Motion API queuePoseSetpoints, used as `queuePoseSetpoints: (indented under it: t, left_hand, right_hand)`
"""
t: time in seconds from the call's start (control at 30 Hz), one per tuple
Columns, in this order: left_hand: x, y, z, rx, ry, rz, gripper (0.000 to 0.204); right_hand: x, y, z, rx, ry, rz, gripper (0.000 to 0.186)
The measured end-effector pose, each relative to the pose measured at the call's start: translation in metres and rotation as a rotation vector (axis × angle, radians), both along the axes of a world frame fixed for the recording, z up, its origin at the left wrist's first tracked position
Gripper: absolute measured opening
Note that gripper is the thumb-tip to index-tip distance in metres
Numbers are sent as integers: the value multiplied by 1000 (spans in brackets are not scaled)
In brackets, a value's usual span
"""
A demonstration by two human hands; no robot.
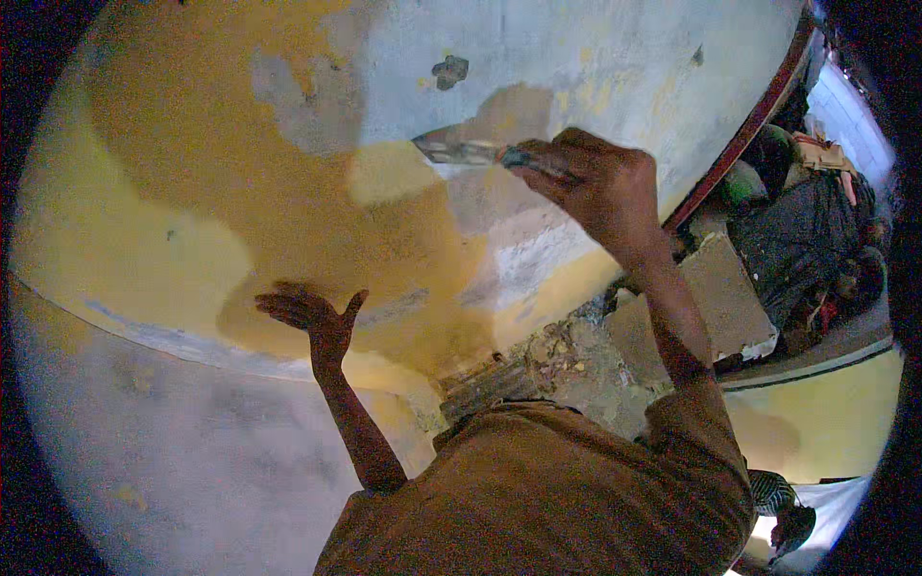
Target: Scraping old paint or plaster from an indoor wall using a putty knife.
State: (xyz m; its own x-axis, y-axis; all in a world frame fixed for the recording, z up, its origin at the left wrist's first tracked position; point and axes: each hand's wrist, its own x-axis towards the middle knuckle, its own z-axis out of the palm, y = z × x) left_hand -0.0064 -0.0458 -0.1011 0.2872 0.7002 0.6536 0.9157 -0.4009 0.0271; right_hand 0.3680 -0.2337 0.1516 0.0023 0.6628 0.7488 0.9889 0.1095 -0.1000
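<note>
My right hand (pixel 600 182) is raised in front of the wall, its fingers wrapped round the dark handle of a putty knife (pixel 459 151). The knife's metal blade points left and lies at or very near the wall surface; actual contact is hard to make out. The wall (pixel 403 58) is patchy, with bare pale blue-grey areas beside yellow paint (pixel 182 125). Lower left, my left hand (pixel 322 317) is empty, fingers stretched and thumb apart. It is close to the yellow part of the wall, but whether it touches cannot be told.
Rubble and flakes (pixel 567 360) lie at the wall's foot, next to a cardboard piece (pixel 725 288). Further right, a dark sheet or bag (pixel 802 240) sits among piled items. A dark red strip (pixel 740 154) edges the wall's right side.
</note>
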Motion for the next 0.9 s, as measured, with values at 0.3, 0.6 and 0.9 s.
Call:
queuePoseSetpoints:
  t: [0.3, 0.6, 0.9]
  left_hand:
    - [-9, -8, 0, -92, -68, -111, 146]
    - [-20, -12, 10, -153, -36, -161, 139]
    - [-20, -14, 10, -114, -20, -129, 138]
  right_hand:
    - [6, 3, 14, 13, -108, 15, 20]
    - [7, 12, 12, 28, -167, -7, 27]
    - [13, 14, 17, 78, -178, 46, 26]
